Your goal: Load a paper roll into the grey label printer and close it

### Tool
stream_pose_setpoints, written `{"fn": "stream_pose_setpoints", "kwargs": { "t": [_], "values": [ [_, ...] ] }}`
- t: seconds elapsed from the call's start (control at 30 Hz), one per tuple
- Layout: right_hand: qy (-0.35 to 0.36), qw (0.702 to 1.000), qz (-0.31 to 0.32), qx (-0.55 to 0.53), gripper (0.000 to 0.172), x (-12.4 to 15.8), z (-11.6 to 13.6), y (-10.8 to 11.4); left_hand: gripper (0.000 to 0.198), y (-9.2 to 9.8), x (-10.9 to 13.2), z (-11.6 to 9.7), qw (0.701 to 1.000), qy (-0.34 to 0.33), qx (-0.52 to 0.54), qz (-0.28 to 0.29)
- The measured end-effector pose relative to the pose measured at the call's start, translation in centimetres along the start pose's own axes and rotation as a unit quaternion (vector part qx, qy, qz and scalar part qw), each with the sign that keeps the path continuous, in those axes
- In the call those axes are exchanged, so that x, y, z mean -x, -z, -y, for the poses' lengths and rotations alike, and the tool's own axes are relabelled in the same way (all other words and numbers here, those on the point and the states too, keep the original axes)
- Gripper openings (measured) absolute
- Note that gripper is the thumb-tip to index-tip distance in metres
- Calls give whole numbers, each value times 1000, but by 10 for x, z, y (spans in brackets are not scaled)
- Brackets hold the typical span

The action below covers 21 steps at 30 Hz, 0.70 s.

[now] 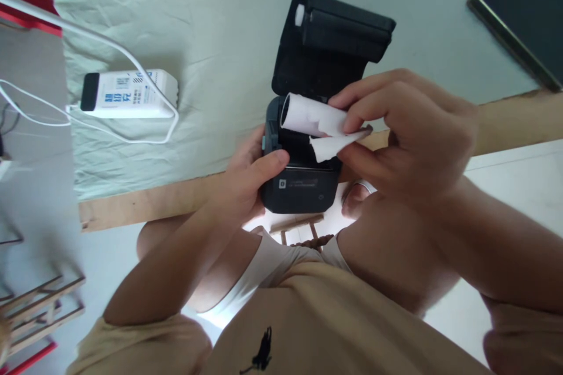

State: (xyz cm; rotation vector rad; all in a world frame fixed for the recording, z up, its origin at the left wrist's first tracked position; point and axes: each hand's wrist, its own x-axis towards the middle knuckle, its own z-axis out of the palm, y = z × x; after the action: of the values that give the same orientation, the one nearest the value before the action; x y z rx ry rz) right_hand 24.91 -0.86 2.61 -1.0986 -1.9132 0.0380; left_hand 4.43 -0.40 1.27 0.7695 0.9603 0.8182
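A small black portable printer (299, 190) is tilted at the table's near edge with its lid (334, 35) swung up and back. My left hand (253, 173) grips the printer's left side, thumb pressed on its rim. Over the open bay, my right hand (409, 123) pinches a roll of white paper (308, 114) between thumb and fingers. The roll's left end is hollow and dark inside. A torn loose flap (332, 146) of the paper hangs off below the roll. Whether the roll touches the bay floor is hidden.
On the green tablecloth (220, 53) at left lies a white power brick (136, 94) with blue print, a white cable (109, 41) looping over it. A dark flat phone-like device (523, 23) lies at far right. A wooden edge (153, 205) borders the table; a wooden stool (39, 310) stands lower left.
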Motion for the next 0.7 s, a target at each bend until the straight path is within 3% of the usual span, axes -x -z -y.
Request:
{"fn": "stream_pose_setpoints", "kwargs": {
  "t": [0.47, 0.7],
  "values": [
    [33, 999, 9, 39, 13, 7, -13, -4, 38, -2, -1, 0, 999, -4, 34, 10],
    [91, 994, -7, 61, 12, 7, -9, -2, 30, -4, 0, -1, 999, 0, 46, 14]
  ]
}}
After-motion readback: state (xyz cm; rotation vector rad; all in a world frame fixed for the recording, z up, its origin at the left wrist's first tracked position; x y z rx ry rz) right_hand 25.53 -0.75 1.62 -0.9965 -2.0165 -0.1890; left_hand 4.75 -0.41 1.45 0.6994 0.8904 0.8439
